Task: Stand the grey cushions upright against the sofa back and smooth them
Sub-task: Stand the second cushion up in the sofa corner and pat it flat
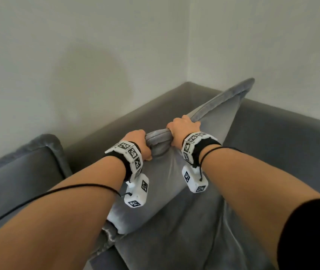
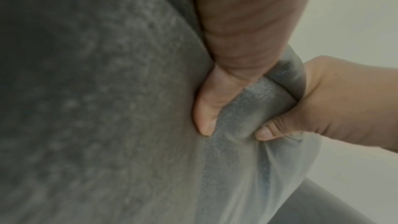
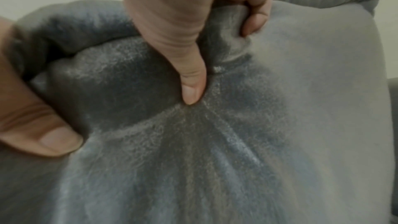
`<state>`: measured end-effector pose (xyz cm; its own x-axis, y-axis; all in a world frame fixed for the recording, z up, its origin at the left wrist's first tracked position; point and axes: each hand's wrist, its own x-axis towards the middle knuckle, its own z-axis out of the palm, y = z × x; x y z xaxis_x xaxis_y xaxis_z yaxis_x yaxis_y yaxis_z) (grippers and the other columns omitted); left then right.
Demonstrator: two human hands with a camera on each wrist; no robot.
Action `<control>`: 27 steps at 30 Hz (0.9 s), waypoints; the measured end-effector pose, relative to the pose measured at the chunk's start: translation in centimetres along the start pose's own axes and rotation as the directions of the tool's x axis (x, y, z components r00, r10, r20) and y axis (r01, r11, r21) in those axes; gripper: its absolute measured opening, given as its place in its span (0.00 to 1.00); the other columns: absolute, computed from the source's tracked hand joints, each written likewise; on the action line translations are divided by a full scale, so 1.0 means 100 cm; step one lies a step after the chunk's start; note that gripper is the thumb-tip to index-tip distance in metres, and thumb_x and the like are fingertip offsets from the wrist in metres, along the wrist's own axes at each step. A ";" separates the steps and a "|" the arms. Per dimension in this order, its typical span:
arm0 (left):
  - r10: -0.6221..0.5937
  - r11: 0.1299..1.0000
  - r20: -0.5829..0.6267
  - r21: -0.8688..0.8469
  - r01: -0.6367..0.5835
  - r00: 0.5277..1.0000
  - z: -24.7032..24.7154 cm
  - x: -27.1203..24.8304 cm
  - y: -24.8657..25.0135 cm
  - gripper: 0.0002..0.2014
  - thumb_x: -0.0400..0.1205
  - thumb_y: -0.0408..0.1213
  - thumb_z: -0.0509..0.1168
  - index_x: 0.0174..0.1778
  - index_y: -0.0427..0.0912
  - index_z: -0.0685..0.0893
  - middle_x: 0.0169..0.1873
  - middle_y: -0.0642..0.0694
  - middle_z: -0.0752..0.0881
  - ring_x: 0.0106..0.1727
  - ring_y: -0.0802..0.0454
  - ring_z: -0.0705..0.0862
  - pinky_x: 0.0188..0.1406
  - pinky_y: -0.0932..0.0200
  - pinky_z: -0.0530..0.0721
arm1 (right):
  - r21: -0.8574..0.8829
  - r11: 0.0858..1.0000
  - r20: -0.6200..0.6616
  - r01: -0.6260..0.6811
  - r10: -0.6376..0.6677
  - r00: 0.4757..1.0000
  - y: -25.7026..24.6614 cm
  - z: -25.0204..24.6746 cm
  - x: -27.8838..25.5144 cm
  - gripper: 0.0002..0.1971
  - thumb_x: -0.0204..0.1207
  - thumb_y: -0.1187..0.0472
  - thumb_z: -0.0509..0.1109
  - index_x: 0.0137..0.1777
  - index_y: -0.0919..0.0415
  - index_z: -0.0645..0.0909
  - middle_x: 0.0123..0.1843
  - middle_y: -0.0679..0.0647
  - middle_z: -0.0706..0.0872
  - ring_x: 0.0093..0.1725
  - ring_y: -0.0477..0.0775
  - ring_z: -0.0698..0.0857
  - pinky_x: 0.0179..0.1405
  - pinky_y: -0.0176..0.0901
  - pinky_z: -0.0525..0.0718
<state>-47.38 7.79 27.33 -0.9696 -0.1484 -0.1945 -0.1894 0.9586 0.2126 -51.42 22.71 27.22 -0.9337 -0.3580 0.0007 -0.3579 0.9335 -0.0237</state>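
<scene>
A grey velvet cushion (image 1: 204, 141) stands tilted on the sofa seat, its top edge bunched between both hands. My left hand (image 1: 139, 143) grips the bunched edge on the left. My right hand (image 1: 183, 126) grips it just to the right. In the left wrist view my left hand (image 2: 224, 77) has its thumb pressed into the cushion (image 2: 129, 125), and the right hand (image 2: 323, 105) holds the same fold. In the right wrist view my right hand (image 3: 193, 40) curls over the cushion (image 3: 280, 125), thumb dug into the fabric. A second grey cushion (image 1: 24, 172) leans at the left.
The grey sofa back (image 1: 145, 117) runs into a corner, with an arm or side section (image 1: 291, 137) on the right. Pale walls (image 1: 96, 55) rise behind. A black cable (image 1: 38, 197) trails from my left wrist.
</scene>
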 end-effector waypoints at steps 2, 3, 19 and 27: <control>0.001 1.000 -0.009 0.008 -0.001 1.000 -0.004 0.019 -0.019 0.24 0.64 0.42 0.80 0.53 0.43 0.79 0.53 0.41 0.85 0.56 0.39 0.85 0.49 0.52 0.83 | 0.000 1.000 -0.018 0.000 0.000 1.000 -0.014 0.004 0.022 0.14 0.76 0.62 0.66 0.60 0.49 0.79 0.61 0.53 0.79 0.67 0.61 0.70 0.55 0.65 0.73; -0.004 1.000 -0.015 0.009 0.004 1.000 -0.005 0.029 -0.030 0.24 0.64 0.42 0.80 0.53 0.43 0.79 0.53 0.41 0.85 0.55 0.39 0.85 0.49 0.52 0.84 | -0.003 1.000 -0.025 0.002 -0.002 1.000 -0.022 0.008 0.033 0.15 0.76 0.62 0.66 0.61 0.49 0.80 0.61 0.53 0.78 0.67 0.61 0.70 0.55 0.65 0.73; -0.022 0.983 -0.195 0.172 0.057 0.980 -0.003 0.147 -0.175 0.41 0.75 0.55 0.71 0.81 0.51 0.59 0.75 0.43 0.74 0.74 0.36 0.73 0.72 0.39 0.70 | 0.250 0.964 0.223 -0.087 0.030 0.974 -0.123 0.117 0.155 0.51 0.70 0.64 0.72 0.84 0.44 0.42 0.87 0.45 0.43 0.85 0.65 0.42 0.80 0.66 0.60; 0.042 0.962 -0.315 0.270 0.048 0.948 0.012 0.152 -0.180 0.46 0.79 0.55 0.66 0.84 0.57 0.42 0.86 0.50 0.43 0.85 0.35 0.37 0.74 0.23 0.32 | 0.372 0.916 0.323 -0.148 0.022 0.946 -0.148 0.138 0.155 0.53 0.71 0.55 0.75 0.84 0.44 0.38 0.87 0.52 0.45 0.83 0.65 0.60 0.79 0.59 0.66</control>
<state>-58.50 -11.42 19.44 -0.9759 -0.1775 0.1265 -0.1866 0.9804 -0.0638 -60.47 3.05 13.79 -0.8888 -0.3253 -0.3228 -0.1865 0.9001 -0.3937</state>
